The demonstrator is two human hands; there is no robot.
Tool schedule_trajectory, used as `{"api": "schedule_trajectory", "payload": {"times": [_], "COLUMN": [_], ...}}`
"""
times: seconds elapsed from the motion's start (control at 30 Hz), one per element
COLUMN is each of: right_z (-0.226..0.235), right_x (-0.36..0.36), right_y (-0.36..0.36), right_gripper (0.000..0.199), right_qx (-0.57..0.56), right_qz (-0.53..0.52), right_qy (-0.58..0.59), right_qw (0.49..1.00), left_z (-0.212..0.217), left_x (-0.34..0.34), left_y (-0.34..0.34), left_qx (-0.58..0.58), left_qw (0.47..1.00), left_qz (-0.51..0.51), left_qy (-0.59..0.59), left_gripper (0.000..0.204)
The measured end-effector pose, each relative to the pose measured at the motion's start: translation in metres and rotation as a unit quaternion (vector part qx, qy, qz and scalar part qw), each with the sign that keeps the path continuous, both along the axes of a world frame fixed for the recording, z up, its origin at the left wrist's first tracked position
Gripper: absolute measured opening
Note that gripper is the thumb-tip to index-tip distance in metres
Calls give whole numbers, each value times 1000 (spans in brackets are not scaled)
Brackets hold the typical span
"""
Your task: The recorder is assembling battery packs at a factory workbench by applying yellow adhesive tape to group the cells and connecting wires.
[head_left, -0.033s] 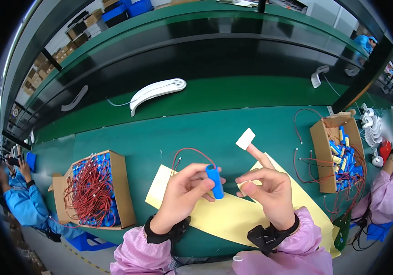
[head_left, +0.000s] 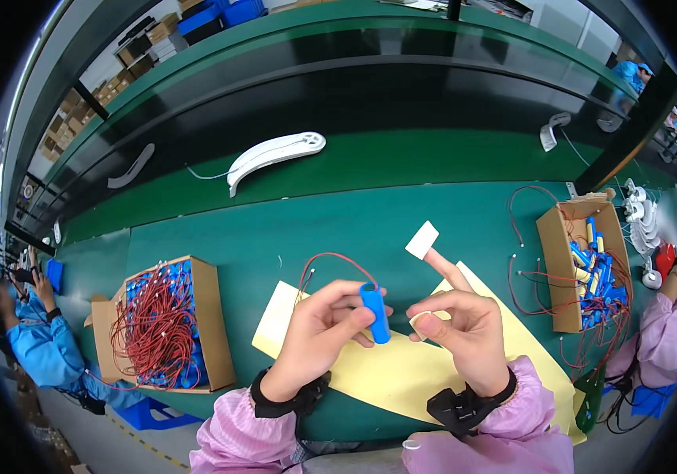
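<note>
We hold one blue wired battery (head_left: pixel 376 315) above yellow sheet (head_left: pixel 390 389), closed in left fingers (head_left: pixel 351 322); one cream piece (head_left: pixel 417 320), pinched in right fingers (head_left: pixel 458 301); one white label (head_left: pixel 422 240) on an extended one, which brushing could dislodge.

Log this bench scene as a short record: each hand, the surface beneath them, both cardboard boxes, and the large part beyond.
Left hand: holds a blue cylindrical battery, red wire arching from its top
Right hand: thumb and fingers pinch a small cream piece; white rectangular sticker on raised index fingertip
Beneath: yellow sheeting on green workbench
Left box: blue batteries, tangled red wires
Right box: blue and yellow batteries
Beyond: white curved part
</note>
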State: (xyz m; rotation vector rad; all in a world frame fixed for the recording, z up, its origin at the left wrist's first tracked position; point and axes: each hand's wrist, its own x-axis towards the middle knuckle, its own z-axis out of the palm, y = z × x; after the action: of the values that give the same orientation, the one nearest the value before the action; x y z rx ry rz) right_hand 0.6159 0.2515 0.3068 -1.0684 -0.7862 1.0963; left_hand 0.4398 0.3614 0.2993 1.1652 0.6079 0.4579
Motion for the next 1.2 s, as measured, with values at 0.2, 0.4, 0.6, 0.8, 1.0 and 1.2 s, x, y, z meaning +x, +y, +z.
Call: {"api": "schedule_trajectory", "payload": {"times": [0.2, 0.4, 0.6, 0.8, 1.0, 1.2], "right_z": [-8, -12, -12, -25, 0, -13], "right_x": [-6, -9, -15, -23, -13, -4], "right_y": [0, 0, 3, 5, 4, 3], "right_gripper": [14, 14, 13, 29, 101, 103], "right_qx": [-24, -20, -12, 39, 29, 43], "right_qz": [-22, -31, -32, -118, -158, -94], "right_qy": [20, 72, 55, -109, -208, -302], "right_qw": [999, 997, 998, 986, 965, 948], "left_z": [-5, -7, -8, -3, -5, 5], "left_x": [6, 8, 5, 8, 4, 13], "left_y": [-11, -11, -11, -20, -18, -28], "left_qx": [11, 10, -3, 50, 140, 68], "left_qw": [999, 1000, 1000, 999, 989, 995], "left_qz": [12, 7, -7, 12, -46, -71], "left_qy": [-35, -15, -27, -13, -10, 32], "left_gripper": [27, 24, 22, 25, 32, 43]}}
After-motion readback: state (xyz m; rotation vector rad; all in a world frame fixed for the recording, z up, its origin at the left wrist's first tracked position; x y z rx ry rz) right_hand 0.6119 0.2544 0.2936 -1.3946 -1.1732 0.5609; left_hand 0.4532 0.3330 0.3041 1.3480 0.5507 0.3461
